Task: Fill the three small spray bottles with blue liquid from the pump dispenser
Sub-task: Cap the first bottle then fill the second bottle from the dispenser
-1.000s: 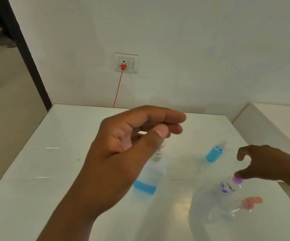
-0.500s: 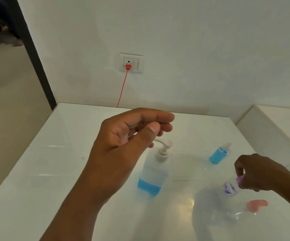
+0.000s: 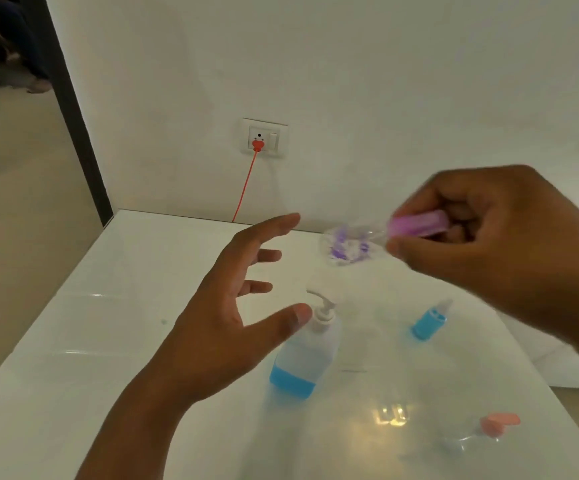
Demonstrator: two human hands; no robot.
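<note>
My right hand (image 3: pixel 496 237) holds a small clear spray bottle with a purple cap (image 3: pixel 354 245) up in the air, fingers curled round the purple cap end, bottle body pointing left. My left hand (image 3: pixel 229 327) hovers open with fingers spread, just left of the pump dispenser (image 3: pixel 307 355), which stands on the white table (image 3: pixel 90 358) with a little blue liquid at its bottom. A blue-filled small spray bottle (image 3: pixel 428 320) stands to the right of the dispenser. A clear small bottle with a pink cap (image 3: pixel 478 433) lies on its side near the front right.
A wall socket (image 3: pixel 264 138) with a red plug and red cable sits on the wall behind the table. A dark door frame (image 3: pixel 76 133) stands at the left. A lower white ledge (image 3: pixel 541 358) adjoins the table on the right.
My right hand has lifted the purple-capped bottle off the table and brought it up toward the middle. My left hand has opened its fingers and dropped lower beside the dispenser.
</note>
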